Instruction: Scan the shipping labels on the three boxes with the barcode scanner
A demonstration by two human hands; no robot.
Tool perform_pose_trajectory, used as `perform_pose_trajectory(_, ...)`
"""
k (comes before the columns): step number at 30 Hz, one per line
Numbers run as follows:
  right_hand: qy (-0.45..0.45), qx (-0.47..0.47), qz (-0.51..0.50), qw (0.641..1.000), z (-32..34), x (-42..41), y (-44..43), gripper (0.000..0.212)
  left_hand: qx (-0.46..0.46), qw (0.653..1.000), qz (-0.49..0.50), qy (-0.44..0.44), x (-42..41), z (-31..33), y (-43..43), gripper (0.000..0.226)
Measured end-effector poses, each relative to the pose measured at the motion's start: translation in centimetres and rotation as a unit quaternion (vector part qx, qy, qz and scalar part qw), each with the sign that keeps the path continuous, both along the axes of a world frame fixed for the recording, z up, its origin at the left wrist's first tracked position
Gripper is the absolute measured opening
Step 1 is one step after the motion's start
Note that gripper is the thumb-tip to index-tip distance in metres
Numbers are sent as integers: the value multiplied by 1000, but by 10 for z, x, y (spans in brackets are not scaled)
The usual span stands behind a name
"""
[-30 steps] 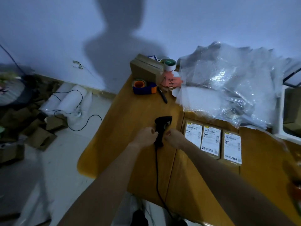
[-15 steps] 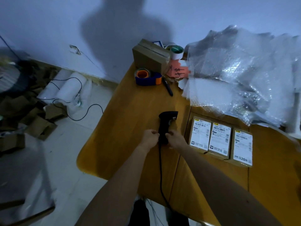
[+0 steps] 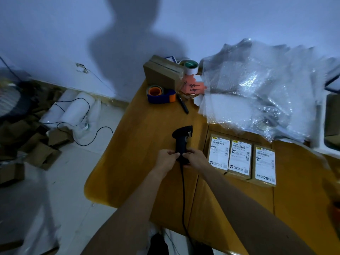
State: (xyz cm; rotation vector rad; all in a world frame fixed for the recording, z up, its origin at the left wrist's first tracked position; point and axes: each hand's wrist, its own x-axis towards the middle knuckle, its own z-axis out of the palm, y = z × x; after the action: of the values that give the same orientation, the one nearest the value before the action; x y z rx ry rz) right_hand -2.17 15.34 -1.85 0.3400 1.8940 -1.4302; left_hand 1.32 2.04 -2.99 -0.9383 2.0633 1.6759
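Floor, left of frame: scattered cardboard scraps [image 3: 42,153], white foam rolls [image 3: 73,109], a loose black cable [image 3: 82,133]. Wooden counter [image 3: 139,162] fills centre and right. Upper centre: tape dispenser [image 3: 160,93] with orange core, brown carton [image 3: 162,73] behind it, black pen [image 3: 182,105] just right. Mid-frame: left hand [image 3: 166,159] and right hand [image 3: 196,159] both clamped on the grip of the black barcode scanner [image 3: 182,142], one per side, scanner head toward top of frame, cord running to the bottom edge. Looks lifted off the counter, hard to tell in this light. Just right of the hands: three boxes [image 3: 241,160] side by side, touching, white shipping labels [image 3: 239,156] up. Upper right: bubble wrap pile [image 3: 257,92], its edge near the boxes.
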Motion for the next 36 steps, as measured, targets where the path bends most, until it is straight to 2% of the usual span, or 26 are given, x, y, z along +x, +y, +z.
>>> perform_pose_trajectory(2, 9, -23, -18, 1000, 8, 4, 6, 41, 22, 999, 19, 19, 6, 9, 3, 25)
perform_pose_trajectory(5, 23, -53, -43, 997, 17, 13, 19, 42, 46, 996, 45, 55, 17, 25, 11, 19)
perform_pose_trajectory(9, 46, -79, -48, 995, 26, 30, 37, 38, 78, 991, 53, 94, 30, 42, 25, 32)
perform_pose_trajectory(17, 52, -119, -32, 991, 34, 69, 64, 31, 178, 978, 91, 67, 47, 64, 55, 26)
perform_pose_trajectory(22, 23, -141, -33, 989, 25, 89, 76, 33, 174, 978, 107, 38, 54, 75, 71, 23)
perform_pose_trajectory(26, 16, -150, -35, 988, 23, 101, 82, 36, 115, 986, 87, 78, 63, 70, 83, 30)
perform_pose_trajectory(29, 29, -123, -27, 992, 24, 106, 89, 25, 89, 988, 84, 98, 68, 69, 89, 30)
perform_pose_trajectory(36, 39, -73, -78, 994, 18, 112, 113, 26, 124, 981, 113, 93, 80, 63, 77, 26)
